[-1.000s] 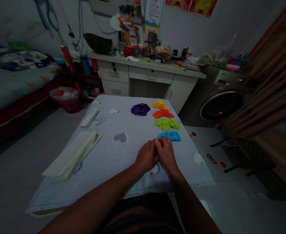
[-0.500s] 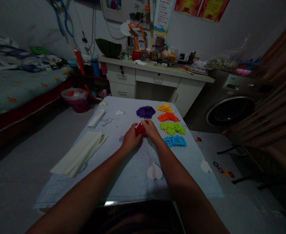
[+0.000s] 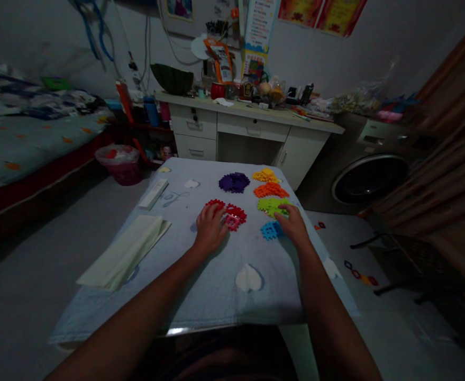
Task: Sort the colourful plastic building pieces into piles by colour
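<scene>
Red toothed plastic building pieces lie in a loose group at the middle of the cloth-covered table, a pinkish one at the front. My left hand rests at their left side, fingers apart, with its fingertips over some red pieces and its thumb near the pinkish one. My right hand hovers open over the right ends of the light green pieces and the blue pieces, partly hiding both. Whether its fingertips touch the green ones I cannot tell.
Purple pieces, orange pieces and yellow pieces sit in piles farther back. On the left are a folded pale cloth and a white oblong box. A desk stands beyond the table.
My hands have parted. The red pieces, held between both hands before, now lie spread on the table. My right hand has moved right to the green and blue piles.
</scene>
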The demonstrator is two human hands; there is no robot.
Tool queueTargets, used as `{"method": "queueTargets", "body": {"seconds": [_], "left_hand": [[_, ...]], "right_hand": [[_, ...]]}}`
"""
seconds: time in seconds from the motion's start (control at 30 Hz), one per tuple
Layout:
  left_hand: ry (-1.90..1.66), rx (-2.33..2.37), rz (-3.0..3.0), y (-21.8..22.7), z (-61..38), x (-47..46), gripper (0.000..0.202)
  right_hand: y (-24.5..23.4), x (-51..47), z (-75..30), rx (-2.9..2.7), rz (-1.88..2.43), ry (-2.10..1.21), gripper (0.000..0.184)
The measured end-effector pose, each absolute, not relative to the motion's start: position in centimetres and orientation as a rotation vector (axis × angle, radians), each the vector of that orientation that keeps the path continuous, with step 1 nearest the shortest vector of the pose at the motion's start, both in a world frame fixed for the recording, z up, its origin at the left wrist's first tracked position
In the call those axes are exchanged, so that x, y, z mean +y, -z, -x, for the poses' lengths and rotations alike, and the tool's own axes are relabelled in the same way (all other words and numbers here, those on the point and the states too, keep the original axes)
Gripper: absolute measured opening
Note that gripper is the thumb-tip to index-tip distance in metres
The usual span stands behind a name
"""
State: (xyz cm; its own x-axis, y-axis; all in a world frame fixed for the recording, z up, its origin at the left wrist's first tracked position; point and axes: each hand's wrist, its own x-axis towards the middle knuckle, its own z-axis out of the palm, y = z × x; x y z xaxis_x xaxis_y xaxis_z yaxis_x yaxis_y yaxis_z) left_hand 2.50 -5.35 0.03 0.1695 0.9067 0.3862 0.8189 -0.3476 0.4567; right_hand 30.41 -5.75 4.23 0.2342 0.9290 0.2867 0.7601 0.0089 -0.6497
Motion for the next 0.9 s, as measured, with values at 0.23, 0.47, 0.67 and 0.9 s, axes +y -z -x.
{"method": "queueTargets", "body": {"seconds": [0.23,0.47,0.67,0.9], "left_hand": [[-0.721,1.608,-2.443,0.3,-4.8,-6.4,0.052],[-0.79,1.502,-2.543,-0.6,-5.0,-7.7,0.052],[-0.616,1.229,-2.432,-0.5,-7.2,-8.8,0.067],[-0.729,1.324,-2.179,-0.3,-8.5,-7.9,0.073]], "right_hand": [[-0.9,-9.0,-34.2,-1.475,2.163,-0.298,0.083],[-0.5,-9.3,-30.7,-1.648,2.114,-0.317,0.092],[-1.1,-9.1,-27.6,-1.742,1.86,-0.47,0.077],[-2.0,-7.5,-24.8,-1.596,1.612,-0.739,0.058]]}}
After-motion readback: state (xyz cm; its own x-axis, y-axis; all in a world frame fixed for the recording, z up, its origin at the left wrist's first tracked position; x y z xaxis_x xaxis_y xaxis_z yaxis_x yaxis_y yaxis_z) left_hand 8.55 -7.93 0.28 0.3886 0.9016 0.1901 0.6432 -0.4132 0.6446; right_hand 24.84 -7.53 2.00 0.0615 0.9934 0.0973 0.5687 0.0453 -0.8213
